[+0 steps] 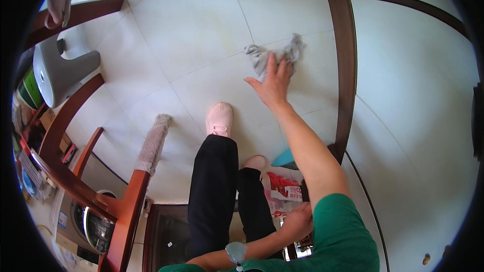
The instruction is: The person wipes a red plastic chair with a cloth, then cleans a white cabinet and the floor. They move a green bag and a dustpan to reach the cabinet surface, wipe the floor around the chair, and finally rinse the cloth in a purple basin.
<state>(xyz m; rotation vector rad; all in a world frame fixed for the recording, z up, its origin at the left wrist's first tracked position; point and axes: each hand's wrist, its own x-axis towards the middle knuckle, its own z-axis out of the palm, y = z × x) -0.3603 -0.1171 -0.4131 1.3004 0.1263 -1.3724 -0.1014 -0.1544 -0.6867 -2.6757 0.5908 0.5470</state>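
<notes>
My right hand [274, 81] holds a crumpled grey cloth [259, 58] down against the pale tiled floor [196, 41]. Its fingers are spread over the cloth and the thumb sticks out to the left. Below it, my left hand [297, 223] is curled, partly behind my right upper arm. Whether anything is inside that hand cannot be seen. A red and white plastic bag [278, 189] with printing lies just above the left hand. Beside my right forearm shows part of a teal plastic object [283, 158], the rest hidden by the arm.
A dark brown wooden strip [345, 64] runs along the right of the cloth, bordering a white surface [408, 83]. Reddish wooden furniture [128, 200] stands at left, one leg in a knitted cover [154, 143]. Beyond are a grey-white plastic item [56, 68] and a front-loading washing machine [77, 215].
</notes>
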